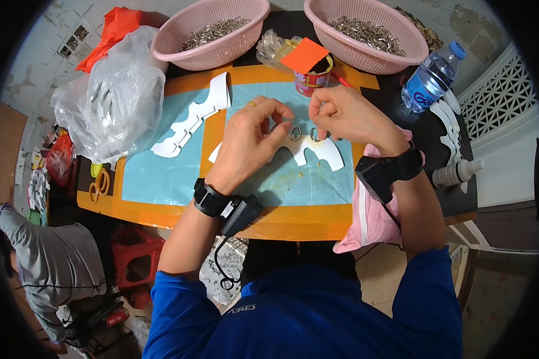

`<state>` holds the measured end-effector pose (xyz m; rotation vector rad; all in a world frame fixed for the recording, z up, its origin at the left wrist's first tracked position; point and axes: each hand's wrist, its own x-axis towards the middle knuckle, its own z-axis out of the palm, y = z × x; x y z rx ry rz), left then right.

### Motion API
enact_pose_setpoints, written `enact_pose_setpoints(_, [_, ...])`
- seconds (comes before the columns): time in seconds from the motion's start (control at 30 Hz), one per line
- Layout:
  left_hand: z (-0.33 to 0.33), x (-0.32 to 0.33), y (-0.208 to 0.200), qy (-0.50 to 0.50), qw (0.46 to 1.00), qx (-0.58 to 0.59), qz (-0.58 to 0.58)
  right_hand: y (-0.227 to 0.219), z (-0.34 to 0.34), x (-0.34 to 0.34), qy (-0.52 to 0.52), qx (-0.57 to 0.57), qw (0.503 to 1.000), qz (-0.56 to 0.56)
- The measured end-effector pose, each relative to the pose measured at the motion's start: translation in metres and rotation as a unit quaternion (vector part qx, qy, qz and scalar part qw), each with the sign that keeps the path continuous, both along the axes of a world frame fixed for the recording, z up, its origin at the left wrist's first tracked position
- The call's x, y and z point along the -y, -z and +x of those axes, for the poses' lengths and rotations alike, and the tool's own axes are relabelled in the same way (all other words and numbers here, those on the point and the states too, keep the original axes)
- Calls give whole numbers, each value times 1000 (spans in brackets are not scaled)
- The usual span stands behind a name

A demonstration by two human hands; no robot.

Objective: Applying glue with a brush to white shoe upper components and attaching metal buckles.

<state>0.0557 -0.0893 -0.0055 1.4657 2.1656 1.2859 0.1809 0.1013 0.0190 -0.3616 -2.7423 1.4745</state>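
Observation:
A white strip with a scalloped edge [328, 155] lies on the blue sheet [161, 179] in front of me. One small oval metal ring [294, 133] rests upon it between my hands. My left hand [251, 134] bends over the strip's left part, thumb and fingers curled; what lies under the fingertips is mostly hidden. Further right, my right hand [350, 116] has its fingers pinched together at another metal ring [315, 134] on the strip's upper edge. More white scalloped strips [188, 122], overlapping one another, lie to the left of my left hand.
Two pink baskets [236, 45] [395, 52] of metal rings stand at the back. A can [310, 82] with an orange card [305, 56] sits between them. Plastic bags [123, 96] fill the left; a water bottle [431, 78] and pink cloth [368, 218] are right. Another person [63, 257] sits left.

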Motion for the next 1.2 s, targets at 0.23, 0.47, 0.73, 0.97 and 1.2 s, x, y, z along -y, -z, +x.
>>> enact_pose_setpoints(0.23, [10,1,-1,89,996,-26,-13,-5,1,-1,3,33,999,-10])
enact_pose_setpoints(0.47, [9,-5,17,140,990,27,-5,-9,2,2,3,39,999,-8])
enact_pose_setpoints(0.73, [17,-5,5,91,995,-27,31,-9,2,3,4,30,1000,1])
enact_pose_setpoints(0.97, [15,-10,17,39,983,-174,47,-4,1,1,0,27,1000,-3])
enact_pose_setpoints(1.2, [15,-15,18,37,985,-166,12,-4,1,1,5,22,1000,-13])
